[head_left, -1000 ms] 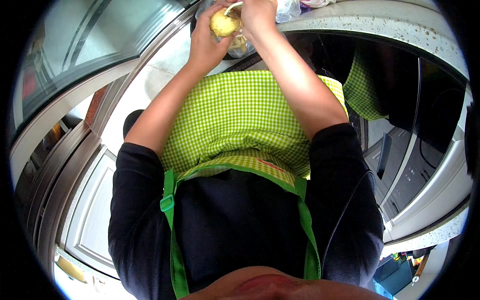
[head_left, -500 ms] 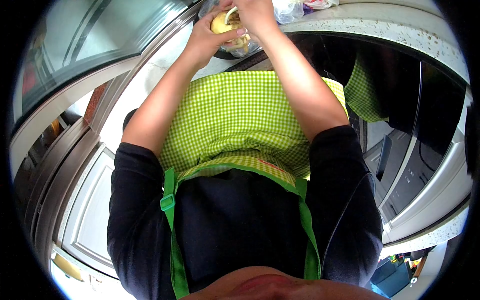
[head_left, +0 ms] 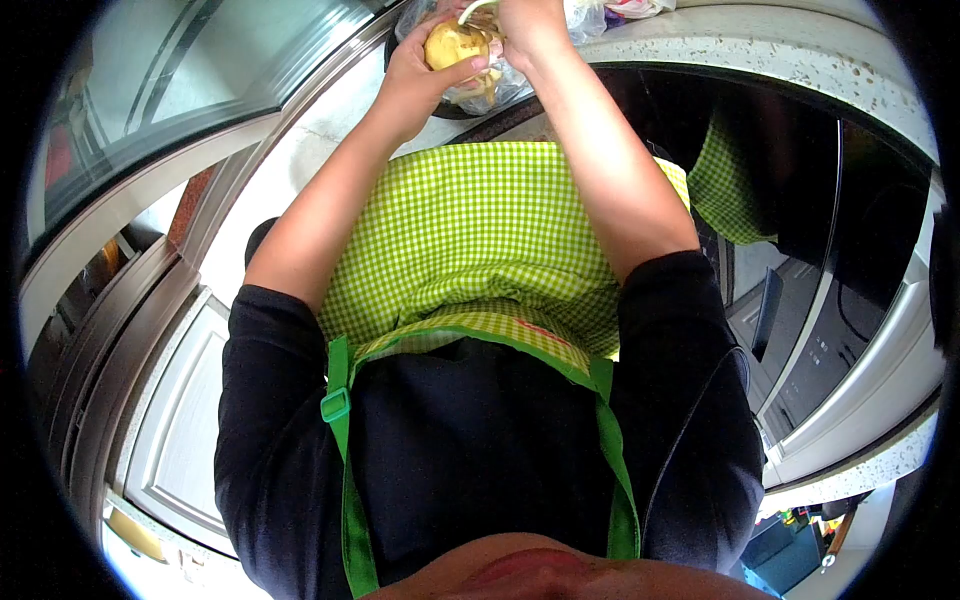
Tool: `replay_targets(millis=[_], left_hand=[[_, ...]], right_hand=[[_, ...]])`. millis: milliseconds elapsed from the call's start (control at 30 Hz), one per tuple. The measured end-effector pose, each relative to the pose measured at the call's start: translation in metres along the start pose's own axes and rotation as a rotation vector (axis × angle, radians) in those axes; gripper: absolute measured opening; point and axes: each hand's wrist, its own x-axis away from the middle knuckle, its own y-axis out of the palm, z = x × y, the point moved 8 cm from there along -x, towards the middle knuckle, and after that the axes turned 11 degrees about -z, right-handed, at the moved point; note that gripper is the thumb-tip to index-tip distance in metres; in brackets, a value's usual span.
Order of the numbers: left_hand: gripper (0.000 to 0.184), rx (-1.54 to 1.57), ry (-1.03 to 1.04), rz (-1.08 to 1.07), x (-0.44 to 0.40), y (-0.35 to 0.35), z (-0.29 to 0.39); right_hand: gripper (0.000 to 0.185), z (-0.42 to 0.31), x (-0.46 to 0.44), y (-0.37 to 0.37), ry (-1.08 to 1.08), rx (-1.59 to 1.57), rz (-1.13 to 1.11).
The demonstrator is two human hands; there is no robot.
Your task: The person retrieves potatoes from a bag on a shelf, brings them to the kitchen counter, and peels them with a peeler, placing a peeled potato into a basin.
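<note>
At the top of the head view, my left hand [head_left: 412, 78] is wrapped round a partly peeled potato [head_left: 452, 44], with the thumb laid across its near side. The flesh is yellow, with brown skin left in patches. My right hand [head_left: 534, 32] is closed on a peeler [head_left: 477, 9] whose white curved part shows by the potato's upper right. The peeler's blade and grip are mostly hidden by the fingers. Strips of peel [head_left: 484, 92] hang or lie below the potato, over a clear plastic bag [head_left: 513, 90] lining a dark container [head_left: 448, 109].
More plastic bags [head_left: 588, 18] lie right of my right hand on the speckled counter [head_left: 720, 42]. A glossy black appliance front [head_left: 660, 110] stands below that counter. On the left are a glass pane [head_left: 200, 70] and a white cabinet door [head_left: 180, 420].
My right hand and the peeler have moved a little right and up, away from the potato's middle. More of the potato's peeled face shows. My left hand has barely moved.
</note>
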Motion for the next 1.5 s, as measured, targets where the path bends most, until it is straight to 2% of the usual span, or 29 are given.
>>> replay_targets(millis=[67,233,300,400,533,633,733,833,933,1033,1100,1133,1167,1300,1333,1367,1400,1500], left_hand=[[0.059,0.015,0.002,0.0,-0.002,-0.003,-0.002],[0.052,0.018,-0.021,-0.029,-0.003,-0.004,-0.006],[0.05,0.011,-0.037,-0.011,-0.002,-0.004,-0.006],[0.048,0.063,0.03,-0.042,-0.002,0.0,-0.003],[0.047,0.049,0.003,-0.024,-0.001,0.0,-0.003],[0.05,0.044,0.002,0.011,-0.001,-0.004,-0.007],[0.056,0.052,0.006,0.051,0.0,-0.007,-0.009],[0.063,0.057,0.049,-0.006,0.001,0.003,0.003],[0.067,-0.045,0.085,-0.01,0.002,0.007,0.012],[0.07,-0.103,0.029,0.008,0.003,0.003,0.009],[0.072,-0.224,0.0,-0.015,0.004,0.008,0.012],[0.072,-0.225,-0.001,-0.017,0.005,0.01,0.01],[0.073,-0.21,0.031,-0.047,0.006,0.014,0.007],[0.069,-0.101,0.02,-0.023,0.003,0.003,0.003],[0.069,-0.101,0.02,-0.021,0.001,-0.001,0.003],[0.067,0.041,0.012,-0.026,-0.002,-0.005,0.0],[0.064,0.182,0.004,-0.032,-0.003,-0.004,0.002],[0.06,0.234,0.071,-0.093,-0.003,0.006,0.019]], right_hand=[[0.032,0.004,-0.002,0.007,0.065,0.276,-0.12],[0.039,0.006,0.01,0.019,0.095,0.327,-0.138],[0.039,0.005,0.01,0.022,0.086,0.463,-0.167],[0.039,0.0,0.013,0.026,0.058,0.597,-0.183],[0.04,0.0,0.014,0.026,0.065,0.555,-0.172],[0.04,-0.003,0.015,0.029,-0.006,0.655,-0.18],[0.04,0.001,0.015,0.027,0.015,0.636,-0.157],[0.036,0.001,0.016,0.021,0.027,0.493,-0.065],[0.033,-0.002,0.014,0.018,-0.006,0.361,-0.037],[0.033,0.002,0.006,0.007,-0.089,0.229,0.038],[0.034,0.015,0.001,0.001,0.047,-0.085,0.013],[0.035,0.015,0.001,-0.009,0.09,-0.067,0.135],[0.035,0.013,0.0,-0.011,0.088,-0.069,0.137],[0.035,0.017,-0.004,-0.007,0.168,-0.179,0.074],[0.035,0.012,-0.006,-0.002,0.104,-0.14,-0.01],[0.035,0.007,-0.008,0.004,0.038,-0.101,-0.093],[0.035,0.004,-0.005,0.007,0.039,-0.101,-0.094],[0.038,0.005,0.0,0.014,0.105,0.019,-0.104]])
